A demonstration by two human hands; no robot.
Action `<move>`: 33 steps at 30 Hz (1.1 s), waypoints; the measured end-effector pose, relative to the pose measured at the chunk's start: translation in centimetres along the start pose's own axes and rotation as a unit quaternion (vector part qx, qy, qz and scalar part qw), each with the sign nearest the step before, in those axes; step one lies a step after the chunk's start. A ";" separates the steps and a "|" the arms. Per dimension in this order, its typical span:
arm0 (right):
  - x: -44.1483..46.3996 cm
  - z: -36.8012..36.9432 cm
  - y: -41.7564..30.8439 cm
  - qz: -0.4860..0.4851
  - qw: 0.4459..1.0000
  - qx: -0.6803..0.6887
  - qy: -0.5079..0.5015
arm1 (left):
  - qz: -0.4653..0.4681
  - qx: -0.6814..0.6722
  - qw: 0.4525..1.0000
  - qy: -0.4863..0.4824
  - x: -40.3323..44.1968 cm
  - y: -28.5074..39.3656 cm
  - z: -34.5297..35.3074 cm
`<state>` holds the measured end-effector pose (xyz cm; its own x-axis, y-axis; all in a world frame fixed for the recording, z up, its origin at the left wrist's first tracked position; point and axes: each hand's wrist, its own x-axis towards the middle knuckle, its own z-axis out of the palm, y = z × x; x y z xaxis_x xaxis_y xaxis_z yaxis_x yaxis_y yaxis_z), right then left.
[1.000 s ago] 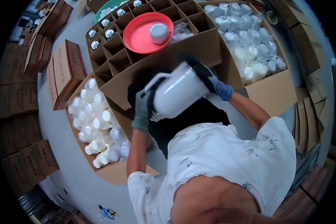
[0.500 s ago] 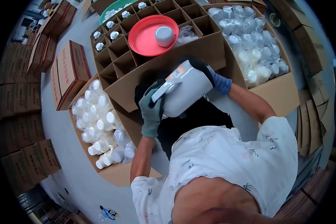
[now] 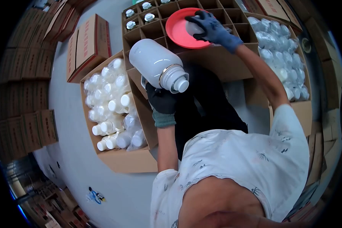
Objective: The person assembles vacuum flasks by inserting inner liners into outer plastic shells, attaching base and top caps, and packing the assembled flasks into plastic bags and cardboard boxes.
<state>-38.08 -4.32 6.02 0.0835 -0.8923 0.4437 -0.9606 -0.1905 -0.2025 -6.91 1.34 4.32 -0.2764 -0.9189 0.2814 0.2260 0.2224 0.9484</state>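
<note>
Blue-gloved right hand [image 3: 213,30] curls fingers round grey cup [image 3: 192,29] over red basin [image 3: 174,33]; left hand [image 3: 161,100], fingers half-hidden, grips white flask [image 3: 152,62].

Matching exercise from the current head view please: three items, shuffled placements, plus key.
Things:
1. white vacuum jug
2. round red dish
3. grey cup

Places:
A. resting on the divided carton
B. within the fingers of the gloved right hand
C. held by the gloved left hand

Pairs: 1-C, 2-A, 3-B
</note>
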 end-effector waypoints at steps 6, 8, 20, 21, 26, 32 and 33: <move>-8.6 -5.7 -10.6 -0.245 0.962 0.069 0.099 | -0.016 0.005 1.000 -0.005 1.0 0.7 2.0; -10.4 -3.2 -13.5 -0.073 0.963 0.244 0.093 | -0.135 -0.260 0.956 0.009 0.6 1.3 3.9; -15.4 3.4 -18.8 0.125 0.706 0.695 0.046 | 0.157 0.249 0.956 -0.002 -0.3 -2.3 -0.9; -15.2 3.5 -18.4 0.133 0.718 0.683 0.017 | 0.106 0.208 0.972 -0.008 -0.3 -3.3 -2.2; -12.3 4.0 -11.8 0.291 0.459 0.786 -0.295 | -0.152 -0.023 0.988 0.013 -2.0 -11.0 -9.7; -0.1 1.4 1.8 0.000 0.985 -0.093 -0.144 | -0.218 0.018 0.974 0.059 -0.2 -2.2 -9.7; 0.3 2.6 3.3 -0.017 0.978 -0.115 -0.174 | -0.210 0.083 0.973 0.040 -0.8 -3.0 -10.3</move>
<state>-40.50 -6.27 3.17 0.1630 -0.9800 0.1142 -0.9866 -0.1611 0.0260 2.24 -1.96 -0.22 -0.2369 -0.9610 -0.1425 -0.0478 -0.1350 0.9897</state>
